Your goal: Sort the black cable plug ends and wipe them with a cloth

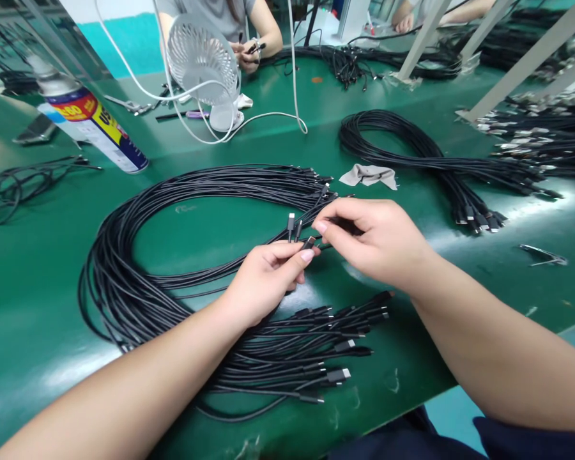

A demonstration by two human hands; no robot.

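My left hand [263, 281] is closed on a black USB cable [308, 243], its plug end poking out between thumb and fingers. Two more plugs [291, 223] stand up just behind those fingers. To the right, close to the held plug, my right hand [378, 239] has thumb and forefinger pinched together; whatever lies between them is hidden. Around and under my left hand spreads a big looped bundle of black cables [119, 255]. Its plug ends [338, 375] fan out below my hands, and others [316, 179] lie above them.
A second cable bundle [393, 137] lies at the right beside a grey cloth scrap [370, 176]. Tweezers [544, 255] rest near the right edge. Further back are a spray can [91, 121], a small fan [204, 61] with a white cord, and a co-worker's hands [248, 54].
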